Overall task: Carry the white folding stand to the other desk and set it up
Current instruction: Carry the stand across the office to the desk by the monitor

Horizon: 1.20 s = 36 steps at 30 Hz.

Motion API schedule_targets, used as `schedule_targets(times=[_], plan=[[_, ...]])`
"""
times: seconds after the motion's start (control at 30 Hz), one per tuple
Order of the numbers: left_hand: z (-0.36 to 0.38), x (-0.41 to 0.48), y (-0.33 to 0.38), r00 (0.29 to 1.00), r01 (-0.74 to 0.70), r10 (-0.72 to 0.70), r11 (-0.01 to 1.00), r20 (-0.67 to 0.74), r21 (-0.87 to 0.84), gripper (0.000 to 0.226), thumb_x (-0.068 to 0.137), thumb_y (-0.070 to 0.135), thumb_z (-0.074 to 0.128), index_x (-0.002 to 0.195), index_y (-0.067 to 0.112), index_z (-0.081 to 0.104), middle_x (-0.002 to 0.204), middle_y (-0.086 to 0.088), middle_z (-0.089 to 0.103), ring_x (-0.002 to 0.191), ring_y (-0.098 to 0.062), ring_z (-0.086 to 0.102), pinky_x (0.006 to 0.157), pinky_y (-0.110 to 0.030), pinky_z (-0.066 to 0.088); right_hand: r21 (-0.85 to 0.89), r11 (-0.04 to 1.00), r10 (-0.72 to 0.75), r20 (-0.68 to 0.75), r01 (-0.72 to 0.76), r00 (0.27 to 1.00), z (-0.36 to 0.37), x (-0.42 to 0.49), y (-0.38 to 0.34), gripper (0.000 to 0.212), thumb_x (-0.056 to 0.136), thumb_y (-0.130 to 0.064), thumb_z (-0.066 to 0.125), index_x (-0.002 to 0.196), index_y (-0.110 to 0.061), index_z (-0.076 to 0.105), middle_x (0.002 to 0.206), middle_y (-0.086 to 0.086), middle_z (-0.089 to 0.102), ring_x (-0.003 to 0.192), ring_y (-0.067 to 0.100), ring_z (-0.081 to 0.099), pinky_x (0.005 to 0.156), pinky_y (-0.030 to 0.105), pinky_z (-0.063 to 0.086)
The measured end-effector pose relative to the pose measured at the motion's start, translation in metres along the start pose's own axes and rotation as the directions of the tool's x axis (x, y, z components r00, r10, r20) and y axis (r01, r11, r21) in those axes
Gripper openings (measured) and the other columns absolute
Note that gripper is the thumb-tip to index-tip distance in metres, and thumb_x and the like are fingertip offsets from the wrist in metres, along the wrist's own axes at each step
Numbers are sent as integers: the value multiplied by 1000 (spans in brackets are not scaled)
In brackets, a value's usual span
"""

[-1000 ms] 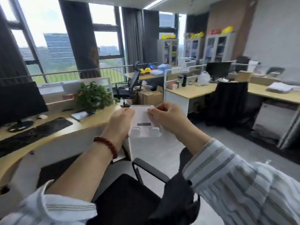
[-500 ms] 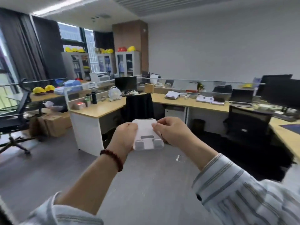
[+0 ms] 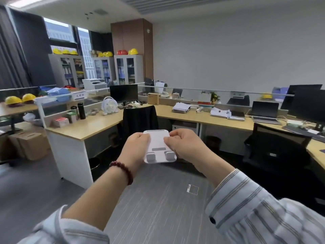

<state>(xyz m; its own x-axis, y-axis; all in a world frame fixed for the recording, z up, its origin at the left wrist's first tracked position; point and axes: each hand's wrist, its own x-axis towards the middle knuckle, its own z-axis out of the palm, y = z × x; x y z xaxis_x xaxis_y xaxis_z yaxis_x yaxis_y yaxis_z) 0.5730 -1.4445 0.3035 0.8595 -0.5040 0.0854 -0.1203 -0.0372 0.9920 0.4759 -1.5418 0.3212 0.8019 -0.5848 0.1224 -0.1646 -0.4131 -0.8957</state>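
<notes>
The white folding stand is a flat white plate with two small grey-padded lips at its near edge. I hold it in the air at chest height, above the grey floor. My left hand grips its left edge and my right hand grips its right edge, thumbs on top. The stand looks folded flat. Ahead of it runs a long L-shaped wooden desk, beyond the stand and apart from it.
A black chair with a dark cloth stands at the desk's corner, straight ahead. Another black chair is on the right. A white fan, bottles, paper stacks, a laptop and monitors sit on the desk. Cardboard boxes stand left.
The view has swung right, from the window desk with the plant to the L-shaped desk. Both hands have kept their grip on the stand, which stays in front of me.
</notes>
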Motion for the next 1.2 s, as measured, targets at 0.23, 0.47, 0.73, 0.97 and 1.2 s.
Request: schedule_targets(times=[0.23,0.47,0.73,0.97,1.2], plan=[[30,198,21,995,-101,102,991,0,92,32,94,19,42,113,-2,56,75,6,46,66,-2,40,87,-34,39,-8,999,50,-11,-50,999,-18,194,-3,15,94,-32,52,105,-22,54,83,-10,54,70,8,54,39,12,41],[110,346,1,999,-39,40,997,-17,63,19,92,29,44,103,14,51,85,5,50,79,-9,49,74,-29,42,31,994,108,-74,-106,991,-38,359,55,24,92,-35,51,104,-16,59,92,-2,60,76,7,53,56,20,43],[248,569,-35,994,7,-14,998,108,56,28,91,31,43,106,11,54,91,-3,58,83,-18,57,76,-34,46,39,994,105,-103,-101,989,-124,580,147,6,94,-29,50,94,-22,52,80,-10,58,71,5,56,56,19,43],[312,758,-45,991,21,-35,994,126,110,26,91,29,45,110,15,53,95,-3,64,84,-20,63,78,-38,53,-18,990,137,-61,-138,989,-161,781,191,14,91,-31,53,101,-21,54,97,1,68,86,18,67,67,31,52],[311,928,-87,987,152,-155,986,51,69,29,91,27,45,119,16,45,104,-5,62,84,-18,62,69,-32,53,-65,985,167,72,-162,983,-125,962,229,20,91,-34,52,105,-20,55,96,1,68,78,15,64,56,24,47]])
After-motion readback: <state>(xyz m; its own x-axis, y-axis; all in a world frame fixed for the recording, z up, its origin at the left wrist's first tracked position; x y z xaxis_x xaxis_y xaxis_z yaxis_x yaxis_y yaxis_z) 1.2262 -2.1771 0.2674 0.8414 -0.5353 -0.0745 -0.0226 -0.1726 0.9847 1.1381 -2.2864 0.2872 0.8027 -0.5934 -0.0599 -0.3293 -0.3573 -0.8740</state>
